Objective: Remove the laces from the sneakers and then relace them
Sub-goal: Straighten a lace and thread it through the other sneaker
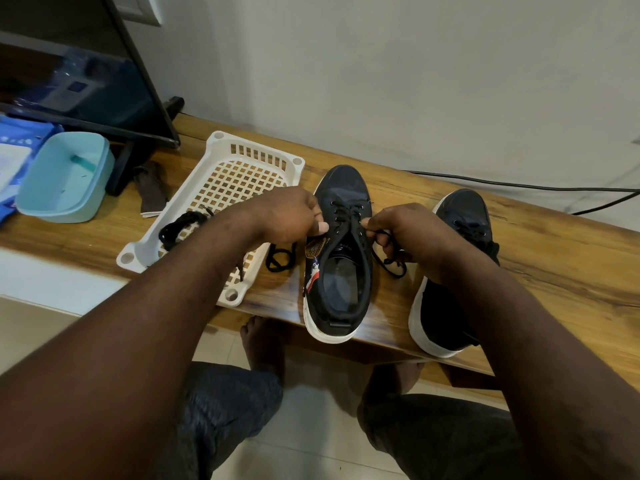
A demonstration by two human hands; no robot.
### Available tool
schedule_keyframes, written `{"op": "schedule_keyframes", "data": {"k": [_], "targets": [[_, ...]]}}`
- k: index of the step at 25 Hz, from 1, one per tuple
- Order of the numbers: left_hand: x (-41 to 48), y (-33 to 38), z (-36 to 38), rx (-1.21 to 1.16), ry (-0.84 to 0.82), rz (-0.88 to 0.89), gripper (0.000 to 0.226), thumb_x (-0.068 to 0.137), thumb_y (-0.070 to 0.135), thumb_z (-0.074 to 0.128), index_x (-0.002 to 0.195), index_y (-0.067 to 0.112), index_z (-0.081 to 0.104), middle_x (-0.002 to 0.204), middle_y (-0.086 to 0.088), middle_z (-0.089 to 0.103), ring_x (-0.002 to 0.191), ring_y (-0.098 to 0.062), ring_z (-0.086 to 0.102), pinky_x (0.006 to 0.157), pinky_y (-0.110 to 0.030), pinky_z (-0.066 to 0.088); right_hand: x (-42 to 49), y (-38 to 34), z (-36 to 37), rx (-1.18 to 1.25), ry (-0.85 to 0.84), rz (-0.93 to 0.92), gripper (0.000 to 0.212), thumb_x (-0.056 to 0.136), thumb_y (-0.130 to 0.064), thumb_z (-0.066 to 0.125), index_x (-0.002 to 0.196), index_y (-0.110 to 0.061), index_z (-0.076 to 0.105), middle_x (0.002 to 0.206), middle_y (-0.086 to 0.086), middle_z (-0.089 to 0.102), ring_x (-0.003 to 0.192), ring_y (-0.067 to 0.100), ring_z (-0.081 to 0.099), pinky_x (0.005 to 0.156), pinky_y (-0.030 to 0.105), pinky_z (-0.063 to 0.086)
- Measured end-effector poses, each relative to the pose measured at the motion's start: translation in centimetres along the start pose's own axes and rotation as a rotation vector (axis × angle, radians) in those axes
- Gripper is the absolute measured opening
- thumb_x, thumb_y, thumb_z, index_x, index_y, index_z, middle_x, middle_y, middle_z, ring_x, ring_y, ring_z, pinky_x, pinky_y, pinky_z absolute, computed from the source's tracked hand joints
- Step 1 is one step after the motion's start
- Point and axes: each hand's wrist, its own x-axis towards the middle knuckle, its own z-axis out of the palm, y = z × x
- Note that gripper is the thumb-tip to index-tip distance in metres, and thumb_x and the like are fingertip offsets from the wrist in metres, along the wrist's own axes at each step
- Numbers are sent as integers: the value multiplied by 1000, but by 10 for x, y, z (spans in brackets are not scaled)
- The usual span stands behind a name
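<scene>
Left hand [291, 216] and right hand [405, 233] pinch the thin black lace [349, 213].
Uneven tugging could drag the black white-soled canvas sneaker [341, 271] off the wooden bench [526, 268].

Basket [254, 152] left of middle sneaker [341, 188]; second sneaker [464, 206] right; coiled lace [180, 226] in basket; tub [69, 209] far left; all on table [519, 254].

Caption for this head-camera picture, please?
Left hand and right hand grip the black lace of a dark canvas sneaker on a wooden bench.
</scene>
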Motion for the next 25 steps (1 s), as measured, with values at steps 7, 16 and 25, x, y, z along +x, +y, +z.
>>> {"op": "schedule_keyframes", "data": {"k": [7, 16, 25], "targets": [[-6, 1, -15, 119, 10, -24, 19, 102, 13, 63, 109, -1, 74, 113, -8, 75, 111, -23, 67, 102, -43, 49, 0, 3, -3, -32, 10, -16, 28, 101, -26, 66, 77, -14, 62, 70, 3, 53, 62, 17, 46, 60, 32, 37], [-8, 9, -6, -47, 62, -61, 32, 102, 38, 64, 98, 10, 77, 84, -1, 72, 75, -11, 60, 66, -29, 43, -2, 2, -4, 33, 29, -108, 25, 104, -24, 63, 85, -9, 67, 71, 4, 70, 61, 13, 59, 66, 29, 48], [5, 3, -2, -135, 156, -151, 12, 96, 11, 69, 102, 1, 73, 101, -10, 75, 96, -23, 72, 91, -39, 55, -1, 4, -6, -9, 1, -41, 21, 104, -23, 64, 87, -10, 63, 83, 11, 79, 71, 21, 70, 73, 35, 51]]}}
